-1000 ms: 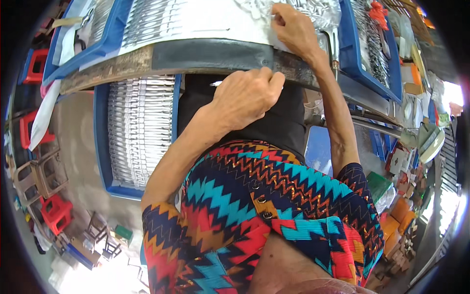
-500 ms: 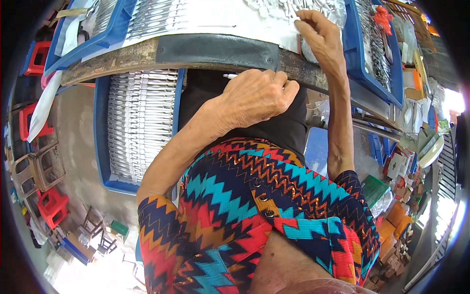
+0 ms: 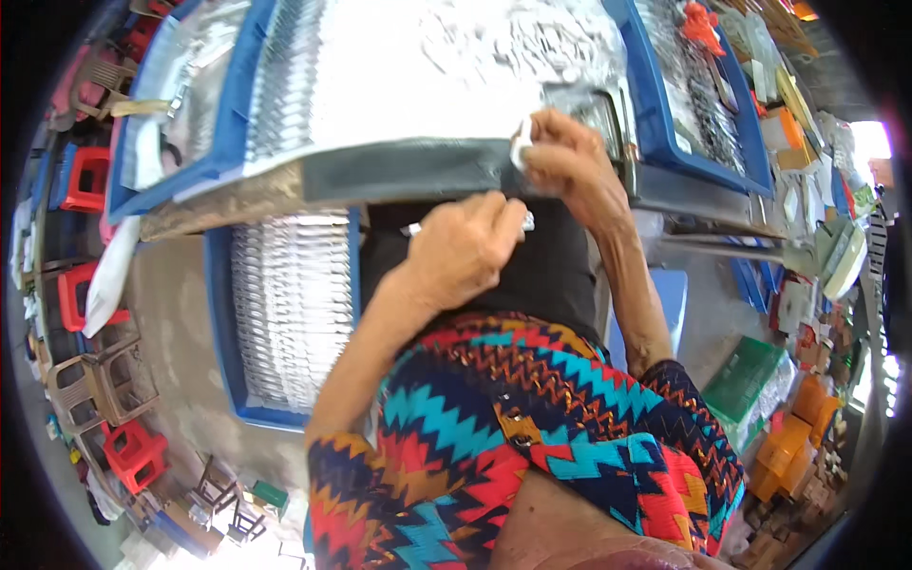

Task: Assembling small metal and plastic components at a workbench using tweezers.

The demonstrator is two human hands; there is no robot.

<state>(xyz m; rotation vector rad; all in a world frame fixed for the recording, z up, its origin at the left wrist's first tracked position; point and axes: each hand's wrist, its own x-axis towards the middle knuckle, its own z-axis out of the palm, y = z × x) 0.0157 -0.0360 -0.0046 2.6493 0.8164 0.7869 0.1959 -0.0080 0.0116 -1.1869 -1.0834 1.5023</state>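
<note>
My left hand point(image 3: 465, 247) is closed round a slim silver metal piece point(image 3: 528, 221), whose ends stick out on both sides of the fist, just below the table edge. Higher and to the right, my right hand point(image 3: 575, 166) pinches a small white piece point(image 3: 522, 142) in front of the dark strip on the table's edge. Many small whitish pieces point(image 3: 560, 47) lie scattered on the white table covering beyond it. Below the table on the left, a blue tray point(image 3: 220, 323) holds rows of silver metal pieces point(image 3: 290, 304). Blur hides finer detail.
Blue trays of metal pieces stand on the table at the left point(image 3: 235, 104) and right point(image 3: 655, 104), the right one with a red bundle point(image 3: 703, 28) on it. Red stools point(image 3: 87, 179) are on the floor at left. Boxes and a green crate point(image 3: 746, 380) crowd the right.
My right hand has come down and left from the pile of whitish pieces, now with a white piece in its fingers. The left hand sits slightly lower in the picture as the view shifts.
</note>
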